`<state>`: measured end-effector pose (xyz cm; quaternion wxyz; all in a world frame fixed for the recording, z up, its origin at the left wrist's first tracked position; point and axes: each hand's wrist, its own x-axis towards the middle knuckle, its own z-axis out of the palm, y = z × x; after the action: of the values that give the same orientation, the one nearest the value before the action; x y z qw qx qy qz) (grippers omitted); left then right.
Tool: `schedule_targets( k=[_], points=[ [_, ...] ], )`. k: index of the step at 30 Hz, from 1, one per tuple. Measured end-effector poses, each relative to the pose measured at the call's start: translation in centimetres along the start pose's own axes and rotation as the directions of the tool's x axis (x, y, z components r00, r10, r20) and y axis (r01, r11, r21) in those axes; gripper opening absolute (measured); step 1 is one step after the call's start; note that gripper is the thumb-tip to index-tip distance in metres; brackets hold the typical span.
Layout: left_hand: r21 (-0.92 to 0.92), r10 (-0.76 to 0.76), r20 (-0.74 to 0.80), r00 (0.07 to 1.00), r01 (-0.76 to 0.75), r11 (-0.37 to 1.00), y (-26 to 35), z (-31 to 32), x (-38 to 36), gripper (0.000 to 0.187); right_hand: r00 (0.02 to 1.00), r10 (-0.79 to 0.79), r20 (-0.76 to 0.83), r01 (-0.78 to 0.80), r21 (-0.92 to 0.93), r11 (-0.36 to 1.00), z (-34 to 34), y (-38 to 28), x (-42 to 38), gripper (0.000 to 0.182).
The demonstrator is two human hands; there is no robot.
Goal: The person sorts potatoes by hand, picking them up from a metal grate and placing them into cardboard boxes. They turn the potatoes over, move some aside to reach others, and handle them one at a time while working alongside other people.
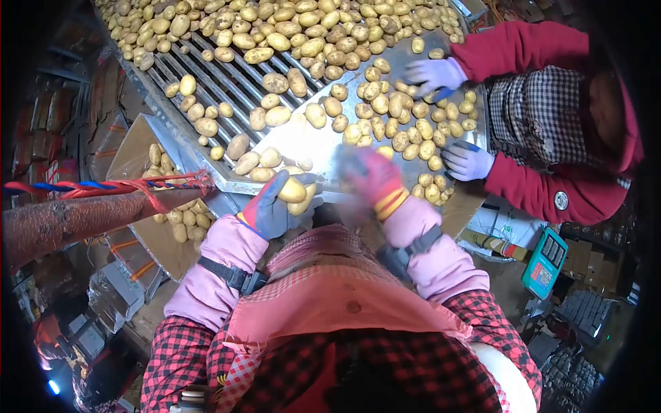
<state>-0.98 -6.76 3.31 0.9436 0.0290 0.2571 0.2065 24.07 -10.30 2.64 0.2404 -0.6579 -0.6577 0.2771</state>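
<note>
My left hand [275,205], in a grey, red and blue glove, is closed around potatoes [292,191] at the near edge of the metal table [237,186]. To its right, my right hand [372,172], in a red and grey glove, hovers over the table's near part. Motion smears its fingers, so their hold cannot be made out. Several loose potatoes [248,163] lie on the metal just beyond my left hand. Smaller potatoes [396,104] are spread on the sheet beyond and right of my right hand.
A co-worker's lilac-gloved hands [435,74] rest among the small potatoes at the right. Many potatoes cover the slatted rack [224,79] at the far side. A lined carton [127,162] holding potatoes stands at the left, under a rope-wrapped pole [82,219]. A teal scale [544,263] is at the right.
</note>
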Motion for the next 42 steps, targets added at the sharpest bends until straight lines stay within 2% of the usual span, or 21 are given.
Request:
schedule_targets(
  k=[2,4,7,11,14,15,16,18,19,21,22,23,24,26,28,31,32,34,36,41,42],
  points=[
    [-0.015,-0.049,0.004,0.999,0.049,0.999,0.3,-1.4,-0.3,0.058,0.984,0.157,-0.088,-0.174,-0.24,0.955,-1.9,3.5,2.8,0.045],
    [0.025,-0.028,-0.023,0.999,0.028,0.999,0.0,-1.9,-0.4,0.061,0.976,0.185,0.115,-0.095,-0.542,0.835,-1.9,5.8,6.0,0.05],
    [0.029,-0.073,-0.099,0.992,0.076,0.997,0.4,-1.7,-1.0,0.063,0.865,0.413,0.285,-0.148,-0.641,0.753,-3.0,4.3,8.3,0.052],
    [0.022,-0.059,-0.111,0.992,0.062,0.998,1.0,-1.5,-2.0,0.064,0.897,0.398,0.192,-0.185,-0.656,0.732,-1.1,5.4,7.8,0.055],
    [0.029,-0.032,-0.105,0.994,0.035,0.999,1.0,-1.7,-2.8,0.067,0.95,0.297,0.093,-0.269,-0.237,0.934,-1.5,6.1,6.2,0.053],
    [0.027,0.0,-0.126,0.992,0.003,1.0,1.0,-1.4,-3.3,0.068,0.952,0.282,-0.121,-0.286,-0.02,0.958,-0.4,6.9,5.4,0.059],
    [0.024,0.041,-0.164,0.986,-0.038,0.999,1.2,-1.6,-4.5,0.069,0.956,0.187,-0.224,-0.124,0.269,0.955,0.0,6.2,5.4,0.062],
    [-0.094,0.046,-0.102,0.994,-0.056,0.994,1.3,-4.0,-5.4,0.069,0.952,0.306,0.022,-0.168,0.872,0.46,0.4,3.0,4.2,0.055],
    [0.22,0.161,-0.09,0.983,-0.138,0.966,0.9,-4.6,-5.9,0.068,0.934,0.353,0.052,-0.2,0.895,0.398,-0.5,-2.2,3.8,0.053],
    [0.598,0.345,-0.029,0.938,-0.26,0.758,1.1,-4.0,-7.4,0.065,0.933,-0.037,0.359,-0.308,0.846,0.435,-0.7,-5.3,3.0,0.051],
    [0.347,0.276,-0.03,0.961,-0.249,0.904,1.2,-4.1,-9.3,0.054,0.901,0.026,0.434,-0.39,0.78,0.49,0.4,-8.2,1.9,0.048],
    [0.04,0.206,-0.03,0.978,-0.205,0.978,1.3,-4.2,-11.2,0.044,0.808,-0.178,0.562,-0.337,0.688,0.643,0.3,-10.9,1.7,0.048],
    [-0.243,0.135,-0.03,0.99,-0.139,0.96,1.4,-4.2,-13.0,0.035,0.732,-0.505,0.457,0.19,0.575,0.796,0.5,-14.5,1.7,0.048],
    [-0.066,0.34,0.006,0.94,-0.339,0.939,0.1,-4.9,-15.6,0.06,0.412,-0.84,0.353,0.621,0.566,0.542,1.6,-21.3,2.5,0.045],
    [-0.147,0.458,-0.068,0.886,-0.463,0.874,-1.6,-7.2,-17.9,0.054,0.157,-0.969,0.192,0.789,0.566,0.24,0.7,-29.9,3.1,0.052],
    [-0.256,0.573,-0.18,0.8,-0.6,0.758,-4.1,-12.0,-20.8,0.043,0.244,-0.941,-0.232,0.947,0.265,0.181,4.1,-38.0,5.3,0.056],
    [-0.292,0.597,-0.222,0.771,-0.636,0.714,-5.0,-12.8,-21.8,0.04,0.405,-0.888,-0.219,0.895,0.291,0.337,7.8,-39.7,7.9,0.06],
    [-0.35,0.535,-0.368,0.76,-0.647,0.678,-6.1,-12.5,-24.6,0.045,0.607,-0.783,-0.136,0.786,0.252,0.565,14.0,-38.4,9.5,0.07],
    [-0.394,0.615,-0.392,0.684,-0.729,0.56,-6.7,-12.1,-26.3,0.045,0.484,-0.871,0.08,0.829,0.277,0.486,16.0,-34.7,8.5,0.07],
    [-0.305,0.671,-0.58,0.461,-0.887,0.346,-5.8,-11.6,-30.3,0.028,0.51,-0.498,0.701,0.505,0.225,0.833,12.7,-22.4,2.9,0.06],
    [-0.146,0.879,-0.279,0.385,-0.922,0.358,-4.0,-16.6,-30.8,0.025,0.538,-0.437,0.721,0.448,0.195,0.872,11.2,-21.1,2.1,0.057]
  ],
)
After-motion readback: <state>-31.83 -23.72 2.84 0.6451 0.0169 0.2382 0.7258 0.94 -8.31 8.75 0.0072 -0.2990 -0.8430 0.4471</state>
